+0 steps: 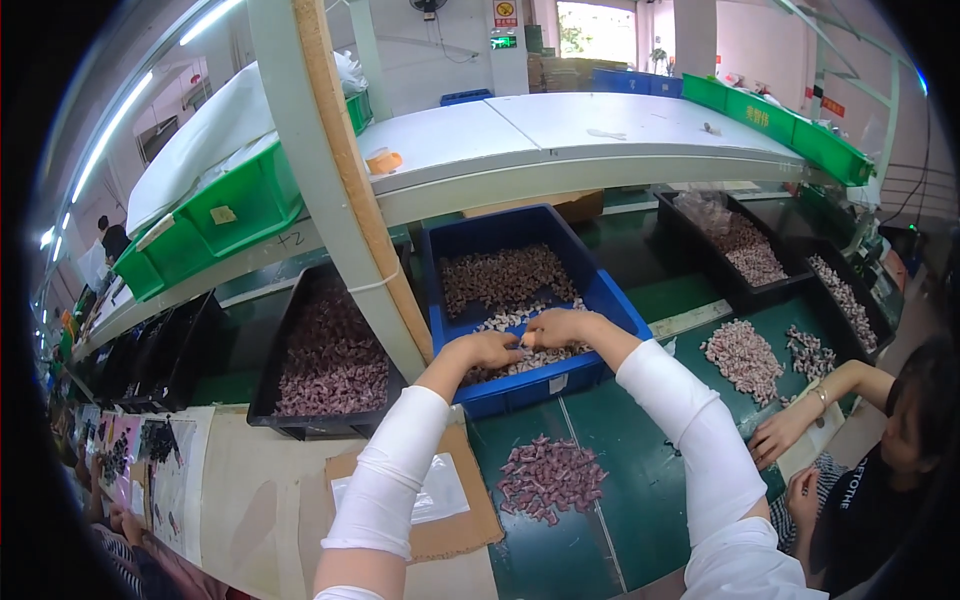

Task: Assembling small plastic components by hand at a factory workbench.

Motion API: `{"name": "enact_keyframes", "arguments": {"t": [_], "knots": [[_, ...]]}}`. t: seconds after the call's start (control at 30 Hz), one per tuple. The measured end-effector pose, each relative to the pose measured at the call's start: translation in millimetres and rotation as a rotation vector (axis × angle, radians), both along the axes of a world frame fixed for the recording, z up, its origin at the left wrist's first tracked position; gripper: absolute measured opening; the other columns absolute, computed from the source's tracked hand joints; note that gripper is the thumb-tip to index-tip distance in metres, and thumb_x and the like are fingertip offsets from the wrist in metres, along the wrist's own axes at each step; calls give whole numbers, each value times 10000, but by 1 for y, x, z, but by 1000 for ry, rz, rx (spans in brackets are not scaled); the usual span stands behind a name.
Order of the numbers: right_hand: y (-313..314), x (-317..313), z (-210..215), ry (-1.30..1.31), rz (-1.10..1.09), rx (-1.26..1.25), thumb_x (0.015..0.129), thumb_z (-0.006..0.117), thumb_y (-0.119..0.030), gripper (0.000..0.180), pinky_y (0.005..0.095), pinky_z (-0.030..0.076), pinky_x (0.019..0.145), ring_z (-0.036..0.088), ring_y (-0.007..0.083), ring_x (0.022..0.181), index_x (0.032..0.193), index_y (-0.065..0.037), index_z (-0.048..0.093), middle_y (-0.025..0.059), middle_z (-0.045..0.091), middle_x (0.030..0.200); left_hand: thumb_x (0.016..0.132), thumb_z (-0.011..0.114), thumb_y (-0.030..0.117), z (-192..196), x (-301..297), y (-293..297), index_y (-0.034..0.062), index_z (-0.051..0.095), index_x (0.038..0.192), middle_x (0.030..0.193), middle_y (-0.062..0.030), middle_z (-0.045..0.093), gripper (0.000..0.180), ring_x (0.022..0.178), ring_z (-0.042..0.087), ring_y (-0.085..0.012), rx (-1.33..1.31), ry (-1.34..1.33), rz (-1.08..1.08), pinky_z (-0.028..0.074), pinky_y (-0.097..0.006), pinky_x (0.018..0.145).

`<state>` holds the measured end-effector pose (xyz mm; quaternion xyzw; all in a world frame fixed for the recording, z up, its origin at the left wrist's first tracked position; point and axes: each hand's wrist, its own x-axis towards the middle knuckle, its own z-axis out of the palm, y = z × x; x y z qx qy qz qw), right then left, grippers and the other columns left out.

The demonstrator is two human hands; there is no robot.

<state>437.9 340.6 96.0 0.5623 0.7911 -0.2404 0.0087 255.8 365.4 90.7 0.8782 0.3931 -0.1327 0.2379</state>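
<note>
A blue plastic bin in front of me holds many small, pale brown and greyish pieces; their exact kind is too small to tell. Both my hands reach inside, close together over the near heap. My left hand has its fingers bent down among the pieces. Facing it, my right hand has its fingers drawn together, with an orange covering on one fingertip. Whatever lies between the fingers is hidden. White sleeves cover both my forearms. Below the bin, a pile of reddish-purple small pieces lies on the green table.
A black bin of purplish pieces stands left, beyond a post. Cardboard lies near my left arm. A white shelf spans above. To the right are more black bins, loose piles and a co-worker's arm.
</note>
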Motion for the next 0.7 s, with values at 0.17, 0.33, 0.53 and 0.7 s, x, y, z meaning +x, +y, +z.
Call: {"name": "enact_keyframes", "arguments": {"t": [0.17, 0.33, 0.53, 0.7], "knots": [[0, -5, -13, -302, -62, -129, 911, 365, -512, 584, 399, 430, 904, 549, 307, 1097, 1219, -48, 540, 183, 566, 1199, 909, 357, 484, -10, 12, -9, 166, 394, 1364, 1398, -211, 349, 557, 1286, 344, -377, 76, 192, 232, 305, -440, 1049], [23, -22, -61, -234, -225, -123, 847, 447, -587, 582, 410, 391, 968, 490, 297, 1189, 1175, -132, 603, 119, 525, 1279, 922, 313, 484, -29, 6, 1, 35, 339, 1370, 1399, -222, 337, 635, 1290, 336, -376, 42, 96, 256, 281, -413, 1069], [11, -38, -35, -203, -331, -217, 907, 364, -524, 553, 406, 404, 944, 488, 315, 1181, 1198, -106, 581, 122, 527, 1275, 929, 291, 469, -28, -6, -1, -38, 270, 1379, 1389, -250, 337, 678, 1302, 317, -376, -3, 5, 352, 262, -404, 1077], [2, -47, -26, -134, -287, -201, 893, 438, -428, 422, 408, 415, 948, 499, 320, 1165, 1198, -177, 586, 114, 528, 1275, 937, 297, 447, -15, 0, -23, -60, 271, 1372, 1408, -247, 311, 668, 1321, 290, -362, -120, -43, 480, 260, -399, 1077]]}}
